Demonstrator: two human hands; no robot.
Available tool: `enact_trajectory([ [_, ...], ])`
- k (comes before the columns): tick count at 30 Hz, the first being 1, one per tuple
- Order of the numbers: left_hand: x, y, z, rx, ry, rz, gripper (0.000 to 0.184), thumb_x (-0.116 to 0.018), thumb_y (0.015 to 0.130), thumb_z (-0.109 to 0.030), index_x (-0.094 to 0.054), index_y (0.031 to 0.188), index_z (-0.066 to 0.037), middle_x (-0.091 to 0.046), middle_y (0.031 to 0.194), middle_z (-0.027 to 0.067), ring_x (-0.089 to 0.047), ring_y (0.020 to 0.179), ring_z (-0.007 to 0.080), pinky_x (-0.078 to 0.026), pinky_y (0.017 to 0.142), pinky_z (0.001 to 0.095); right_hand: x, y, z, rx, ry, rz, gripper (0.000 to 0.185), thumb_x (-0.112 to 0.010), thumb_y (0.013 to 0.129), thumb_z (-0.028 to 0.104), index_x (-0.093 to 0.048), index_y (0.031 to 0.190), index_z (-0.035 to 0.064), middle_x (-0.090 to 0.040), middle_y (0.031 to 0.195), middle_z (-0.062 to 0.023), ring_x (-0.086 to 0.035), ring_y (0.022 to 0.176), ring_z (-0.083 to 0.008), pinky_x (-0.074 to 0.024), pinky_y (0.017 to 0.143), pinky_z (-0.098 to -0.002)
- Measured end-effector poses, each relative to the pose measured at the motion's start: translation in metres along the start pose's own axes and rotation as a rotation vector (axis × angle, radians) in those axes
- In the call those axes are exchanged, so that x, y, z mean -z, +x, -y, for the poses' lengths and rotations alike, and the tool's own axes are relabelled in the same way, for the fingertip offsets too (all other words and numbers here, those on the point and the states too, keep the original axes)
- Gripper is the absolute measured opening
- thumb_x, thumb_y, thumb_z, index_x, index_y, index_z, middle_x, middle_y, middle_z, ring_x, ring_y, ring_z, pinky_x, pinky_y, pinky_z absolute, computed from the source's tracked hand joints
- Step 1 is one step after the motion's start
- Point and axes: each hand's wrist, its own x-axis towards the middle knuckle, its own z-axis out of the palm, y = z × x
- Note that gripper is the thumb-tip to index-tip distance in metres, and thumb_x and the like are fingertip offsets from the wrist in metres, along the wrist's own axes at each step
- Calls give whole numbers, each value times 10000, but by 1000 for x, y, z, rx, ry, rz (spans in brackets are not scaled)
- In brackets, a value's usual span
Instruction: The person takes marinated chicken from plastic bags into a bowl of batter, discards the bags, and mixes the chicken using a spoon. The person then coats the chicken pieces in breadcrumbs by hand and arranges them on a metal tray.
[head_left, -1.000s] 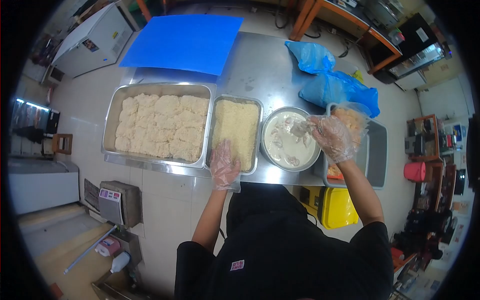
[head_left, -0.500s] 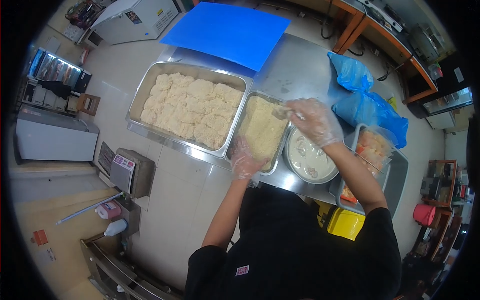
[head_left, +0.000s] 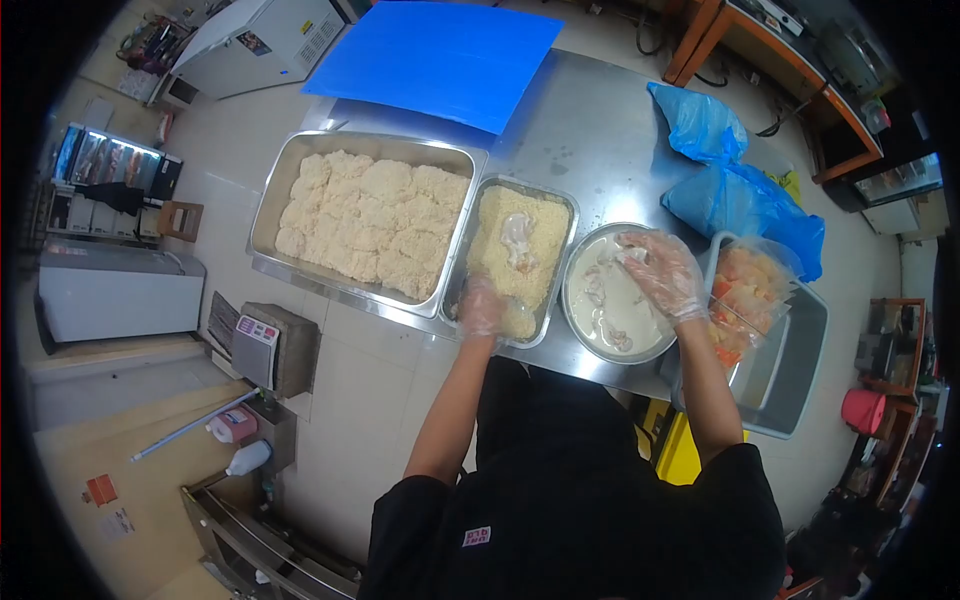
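A batter-wet piece of meat [head_left: 518, 240] lies on the crumbs [head_left: 494, 222] in the narrow metal tray. My left hand [head_left: 482, 308], in a clear plastic glove, is at the near left corner of that tray; motion smears its fingers. My gloved right hand [head_left: 662, 275] is over the right part of the round bowl [head_left: 571, 290] of white batter, its fingers bent together at a pale piece. More pieces [head_left: 617, 338] lie in the batter. Left of the crumb tray, a large metal pan [head_left: 262, 215] holds several rows of crumb-coated pieces [head_left: 375, 220].
A blue board [head_left: 435, 60] lies at the table's far left. Blue plastic bags [head_left: 735, 200] are at the far right. A grey tub [head_left: 800, 370] with clear bags of orange-and-pale food [head_left: 750, 290] stands right of the bowl. A scale [head_left: 257, 340] is beyond the table's near left side.
The wet piece has left my right hand and now lies on the crumbs. My right hand has moved back over the batter bowl. The view has turned and shifted.
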Motion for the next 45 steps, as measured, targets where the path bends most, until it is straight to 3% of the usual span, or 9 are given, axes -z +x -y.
enact_trajectory([
  [9,51,22,-53,-92,-28,-144,552,-738,822,-233,-563,1316,-61,-599,1315,251,-611,1213,420,-519,998,483,4,-16,-22,-204,109,-6,321,-748,883,257,-740,1184,146,-716,1136,-135,-658,1083,-341,-511,971,-421],
  [14,-7,51,3,28,84,-53,568,-706,871,-281,-529,1382,-108,-609,1315,243,-615,1200,425,-516,989,493,10,-19,-24,-198,178,-22,318,-743,888,255,-738,1184,140,-721,1094,-147,-666,1058,-339,-517,950,-425],
  [19,55,50,-45,10,-192,93,674,-723,884,-410,-487,1468,-172,-606,1357,220,-635,1175,406,-529,957,483,4,-23,-40,-203,149,4,316,-731,901,269,-731,1191,143,-715,1097,-142,-662,1063,-339,-512,959,-429],
  [23,92,-7,-88,83,251,53,686,-779,827,-393,-546,1420,-138,-678,1269,166,-602,1232,377,-532,987,463,2,-22,-48,-193,101,49,327,-727,909,292,-725,1199,140,-712,1118,-138,-651,1075,-347,-498,980,-440],
  [29,16,9,-15,32,-89,22,683,-790,804,-263,-532,1423,-133,-594,1353,192,-592,1241,363,-494,1057,455,-3,-20,-55,-233,204,72,327,-728,907,309,-728,1204,170,-713,1118,-134,-638,1089,-358,-484,998,-450],
  [32,35,30,-38,-63,-241,-124,661,-777,825,-356,-563,1390,-88,-640,1290,158,-619,1175,332,-497,1020,398,-12,-23,-62,-113,119,-63,332,-777,849,128,-745,1179,142,-694,967,-55,-605,807,-187,-519,761,-332],
  [37,-57,89,38,-106,-201,-175,501,-699,907,-273,-604,1380,-140,-666,1255,154,-645,1139,291,-489,991,378,-4,-24,-57,-230,139,36,325,-730,910,317,-732,1202,175,-717,1132,-121,-652,1075,-347,-505,976,-436],
  [41,38,66,-51,200,-174,8,532,-708,905,-307,-595,1408,-175,-662,1271,147,-645,1152,285,-483,1009,367,-1,-23,-53,-239,161,43,315,-729,912,301,-733,1198,170,-717,1142,-121,-647,1101,-341,-502,989,-431],
  [45,59,54,-71,2,-310,-30,667,-758,837,-305,-534,1441,-129,-629,1302,204,-591,1213,424,-494,1031,485,-2,-24,-56,-228,217,27,297,-725,917,287,-735,1184,157,-716,1161,-117,-645,1107,-341,-499,995,-431],
])
